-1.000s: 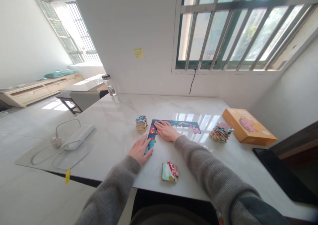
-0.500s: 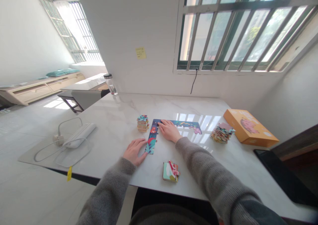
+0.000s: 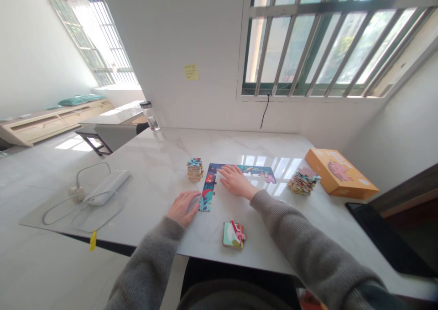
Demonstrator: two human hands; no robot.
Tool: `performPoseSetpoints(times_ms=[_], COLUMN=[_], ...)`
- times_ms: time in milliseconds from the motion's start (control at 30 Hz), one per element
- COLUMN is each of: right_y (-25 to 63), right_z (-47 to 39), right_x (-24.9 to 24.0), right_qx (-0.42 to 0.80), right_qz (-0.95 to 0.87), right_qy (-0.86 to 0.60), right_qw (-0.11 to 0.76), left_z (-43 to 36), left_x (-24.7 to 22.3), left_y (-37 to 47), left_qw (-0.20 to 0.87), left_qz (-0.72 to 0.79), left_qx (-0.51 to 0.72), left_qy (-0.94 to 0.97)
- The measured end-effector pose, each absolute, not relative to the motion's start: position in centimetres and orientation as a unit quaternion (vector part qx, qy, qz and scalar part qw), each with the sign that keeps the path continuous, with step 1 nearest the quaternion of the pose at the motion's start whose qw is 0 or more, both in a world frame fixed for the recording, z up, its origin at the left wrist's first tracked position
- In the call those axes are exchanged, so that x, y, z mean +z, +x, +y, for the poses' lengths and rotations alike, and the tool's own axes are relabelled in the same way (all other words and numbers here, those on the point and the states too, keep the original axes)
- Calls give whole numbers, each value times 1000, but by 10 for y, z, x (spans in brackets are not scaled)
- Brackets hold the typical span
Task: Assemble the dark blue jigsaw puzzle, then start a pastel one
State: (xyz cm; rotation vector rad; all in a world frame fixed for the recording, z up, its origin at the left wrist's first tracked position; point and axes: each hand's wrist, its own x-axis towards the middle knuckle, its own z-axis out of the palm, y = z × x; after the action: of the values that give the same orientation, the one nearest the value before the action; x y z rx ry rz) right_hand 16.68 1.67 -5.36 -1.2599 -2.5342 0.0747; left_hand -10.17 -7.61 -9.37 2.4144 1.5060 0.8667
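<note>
Joined jigsaw puzzle pieces point(image 3: 207, 192) form an L on the white table, one strip along the back and one down the left side. My right hand point(image 3: 236, 181) rests with fingers stretched out over the inner corner and back strip, covering part of it. Beside the lower end of the left strip lies my left hand point(image 3: 185, 208), fingers extended and thumb apart, holding nothing. Behind it stands a neat stack of puzzle pieces point(image 3: 195, 170). A small pile of pieces point(image 3: 234, 235) with a pink-and-red one on top lies near the front edge.
At the right are a looser stack of puzzle pieces point(image 3: 304, 181), an orange box point(image 3: 342, 173) and a black flat device point(image 3: 386, 237). A white power strip point(image 3: 107, 187) with a looped cable lies at the left. A glass bottle point(image 3: 150, 116) stands at the back left corner.
My right hand has shifted slightly right, showing more of the puzzle's corner. My left hand has drawn a little away from the left strip. The view has turned slightly.
</note>
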Motion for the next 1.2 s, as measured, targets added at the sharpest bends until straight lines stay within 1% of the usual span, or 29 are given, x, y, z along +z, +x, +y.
performPoseSetpoints(times_ms=[67,233,433,567,700,833,1033,1200], right_y=[182,221,242,242,241,242,243,244], right_z=[5,-32,-55,-56,-60,-66,-68,-68], right_x=[-46,-37,-38,-37,-40,-46,-49,-50], right_qx=[19,0,72,93,95,99,109,110], right_qz=[-897,-907,-895,-888,-880,-877,-872,-870], right_qy=[-420,-405,-435,-445,-458,-461,-467,-468], right_qw=[135,118,61,72,86,93,101,112], left_z=[-75,-74,-74,-74,-68,-49,5,33], left_x=[-94,-95,-97,-94,-85,-70,-33,-19], left_y=[-104,-107,-104,-104,-112,-119,-119,-114], left_qw=[88,80,68,67,65,29,-45,-41], left_qz=[501,490,490,488,494,496,487,521], left_qx=[288,272,279,331,417,456,415,323], left_qy=[811,824,823,805,760,738,767,789])
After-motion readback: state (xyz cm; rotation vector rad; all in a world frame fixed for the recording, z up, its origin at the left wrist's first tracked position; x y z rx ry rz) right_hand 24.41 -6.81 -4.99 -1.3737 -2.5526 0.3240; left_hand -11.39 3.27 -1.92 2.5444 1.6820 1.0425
